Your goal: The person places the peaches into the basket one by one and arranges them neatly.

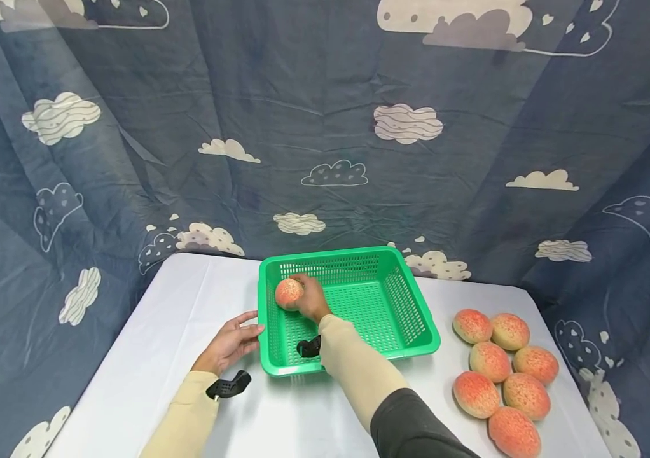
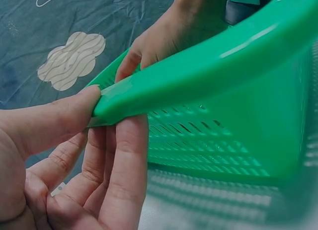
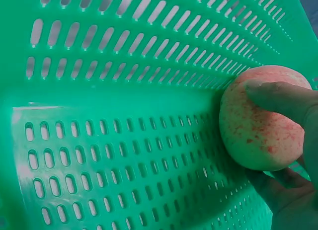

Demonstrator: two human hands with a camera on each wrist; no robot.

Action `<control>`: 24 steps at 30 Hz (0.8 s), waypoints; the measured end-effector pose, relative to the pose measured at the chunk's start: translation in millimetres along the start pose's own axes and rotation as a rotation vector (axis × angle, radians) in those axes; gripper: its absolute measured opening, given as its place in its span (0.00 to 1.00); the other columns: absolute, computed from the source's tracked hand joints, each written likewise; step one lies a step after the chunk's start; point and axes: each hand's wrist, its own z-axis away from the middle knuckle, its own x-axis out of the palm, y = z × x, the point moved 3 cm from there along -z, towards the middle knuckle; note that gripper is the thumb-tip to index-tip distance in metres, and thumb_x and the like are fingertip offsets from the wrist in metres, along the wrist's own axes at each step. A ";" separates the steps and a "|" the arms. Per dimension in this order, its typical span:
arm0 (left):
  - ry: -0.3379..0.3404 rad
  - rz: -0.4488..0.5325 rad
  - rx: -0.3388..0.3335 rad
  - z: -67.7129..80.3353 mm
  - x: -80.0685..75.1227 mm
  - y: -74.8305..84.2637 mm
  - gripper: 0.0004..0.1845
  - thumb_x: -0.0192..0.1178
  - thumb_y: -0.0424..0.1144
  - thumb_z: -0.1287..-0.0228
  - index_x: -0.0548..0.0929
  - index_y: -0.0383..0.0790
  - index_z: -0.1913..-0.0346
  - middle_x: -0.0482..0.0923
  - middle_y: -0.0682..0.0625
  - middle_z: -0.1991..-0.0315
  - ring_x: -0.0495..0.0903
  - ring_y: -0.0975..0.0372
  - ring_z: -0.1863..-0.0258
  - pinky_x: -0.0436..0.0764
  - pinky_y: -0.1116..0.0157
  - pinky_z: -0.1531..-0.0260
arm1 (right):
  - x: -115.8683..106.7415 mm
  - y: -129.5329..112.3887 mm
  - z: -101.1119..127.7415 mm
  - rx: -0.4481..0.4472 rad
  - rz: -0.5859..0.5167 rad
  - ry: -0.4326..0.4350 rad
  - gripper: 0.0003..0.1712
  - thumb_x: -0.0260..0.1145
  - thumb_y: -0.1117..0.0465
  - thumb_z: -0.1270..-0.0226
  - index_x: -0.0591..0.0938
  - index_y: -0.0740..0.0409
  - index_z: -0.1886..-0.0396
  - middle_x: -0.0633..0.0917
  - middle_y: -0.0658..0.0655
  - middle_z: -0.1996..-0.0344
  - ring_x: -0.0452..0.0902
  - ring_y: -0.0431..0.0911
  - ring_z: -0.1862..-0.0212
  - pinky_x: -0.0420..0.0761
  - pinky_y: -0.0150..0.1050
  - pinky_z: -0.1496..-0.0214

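A green slotted plastic basket (image 1: 411,318) stands on the white table (image 1: 147,356). My right hand (image 1: 309,299) reaches into its far left corner and grips a pink-orange speckled peach (image 1: 289,293) close to the basket wall. In the right wrist view the peach (image 3: 261,123) sits low against the slotted wall (image 3: 124,66), with my thumb across its top and my palm beneath. My left hand (image 1: 239,334) is at the basket's left rim. In the left wrist view the left hand (image 2: 99,125) pinches the rim (image 2: 198,66), thumb on top and fingers underneath.
Several more speckled peaches (image 1: 502,369) lie in a cluster on the table at the right. A dark blue cloth with cloud prints (image 1: 325,127) hangs behind and around the table. Bare table surface lies in front of the basket.
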 end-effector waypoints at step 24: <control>0.000 -0.007 -0.015 0.6 -0.8 -0.5 0.31 0.57 0.29 0.33 0.58 0.29 0.30 0.81 0.43 0.54 0.83 0.61 0.60 0.83 0.64 0.60 | -54.2 -12.4 21.2 0.054 -0.179 -0.229 0.42 0.75 0.65 0.47 0.68 0.57 0.32 0.66 0.68 0.35 0.63 0.67 0.36 0.73 0.58 0.41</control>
